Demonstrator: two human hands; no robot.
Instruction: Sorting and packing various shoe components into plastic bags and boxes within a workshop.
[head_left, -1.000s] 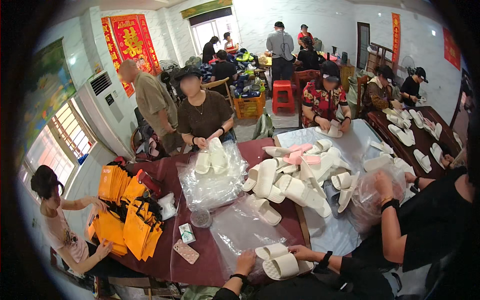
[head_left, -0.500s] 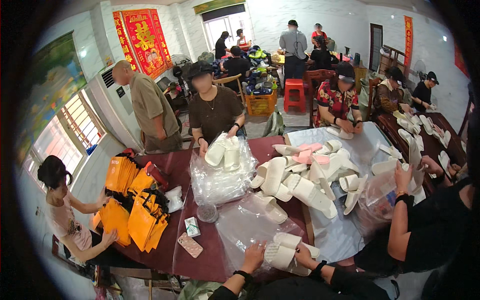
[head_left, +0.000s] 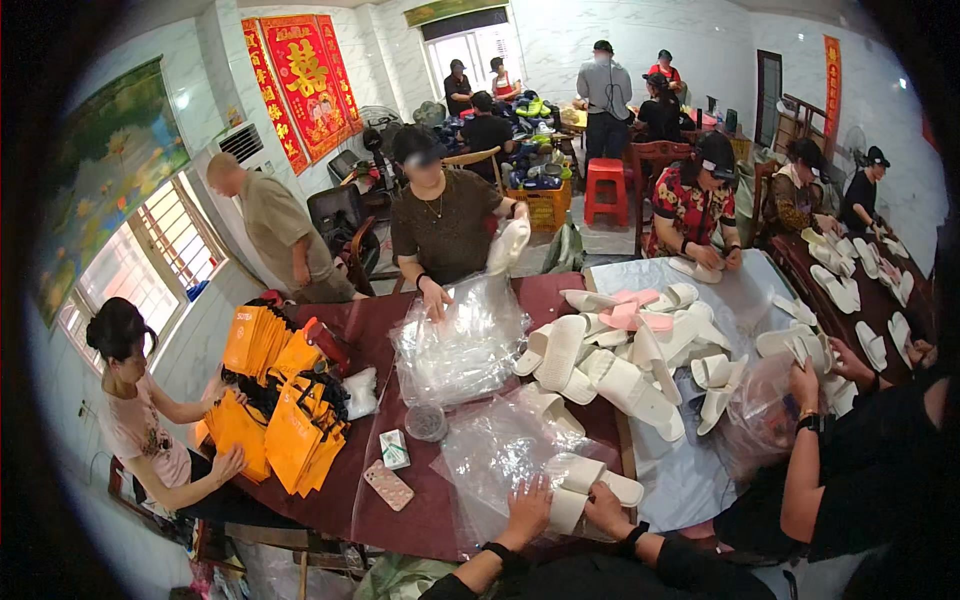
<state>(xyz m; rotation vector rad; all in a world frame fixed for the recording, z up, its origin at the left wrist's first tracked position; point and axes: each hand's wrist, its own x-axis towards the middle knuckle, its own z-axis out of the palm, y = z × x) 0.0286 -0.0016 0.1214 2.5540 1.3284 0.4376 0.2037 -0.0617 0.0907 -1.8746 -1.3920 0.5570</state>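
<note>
At the near table edge, a pair of white slippers [head_left: 568, 506] lies between my two hands. My right hand [head_left: 606, 512] grips the pair on its right side, thumb and fingers around the edge. My left hand [head_left: 529, 508] rests with its fingers stretched out on a clear plastic bag [head_left: 487, 452], just left of the slippers. The bag is spread over the dark red tabletop, its far end covering part of another white slipper [head_left: 552, 408]. Beyond it lies a heap of white slippers [head_left: 630, 385], with a few pink slippers [head_left: 636, 312] among them.
Across from me a person stands by a stack of clear bags [head_left: 455, 350]. A phone [head_left: 388, 486], a small box [head_left: 394, 449] and a round clear container [head_left: 426, 422] lie to my left, near orange bags [head_left: 300, 430]. At right, a co-worker's hands hold a bagged slipper.
The view has shifted, moving the scene slightly right. My left fingers lie flatter on the bag. The person opposite has lifted slippers off the bag stack and put a hand on it.
</note>
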